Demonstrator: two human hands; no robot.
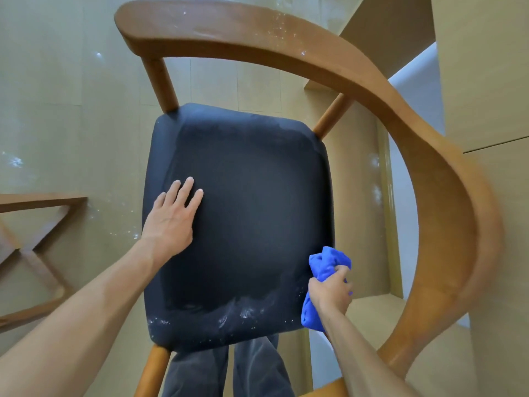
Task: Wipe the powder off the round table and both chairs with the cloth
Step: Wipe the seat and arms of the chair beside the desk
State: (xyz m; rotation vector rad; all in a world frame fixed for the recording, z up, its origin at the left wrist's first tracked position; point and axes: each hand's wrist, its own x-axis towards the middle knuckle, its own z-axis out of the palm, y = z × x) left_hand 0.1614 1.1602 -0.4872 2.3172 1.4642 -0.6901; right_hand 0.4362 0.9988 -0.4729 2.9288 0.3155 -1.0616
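Cloth (pixel 326 270) first: you have the blue rag bunched in your right hand (pixel 332 290), fingers clenched round its middle, at about four o'clock of the chair seat (pixel 246 219), touching the seat's right edge. Its long axis runs roughly twelve to six, one wad poking up above your fist toward the seat corner and the other hanging below your wrist.

Judging from the seat, you look partway through this chair. The broad middle of the dark cushion reads clean, but white powder (pixel 243 313) lies in a smear and specks along the near edge, from about five to seven o'clock, and a fainter dusty patch sits at the far right corner near one o'clock. The curved wooden backrest (pixel 286 32) carries specks around twelve to one o'clock, so that rail is not yet wiped either.

Your left hand (pixel 171 219) lies flat on the seat at nine o'clock, fingers straight and spread, grasping nothing, seemingly steadying the chair.

Farther out, the floor (pixel 57 110) shows scattered white flecks. The wooden frame (pixel 34 253) at nine o'clock may be the table's base or the other chair; the view is too cropped to tell, so their state can't be judged.
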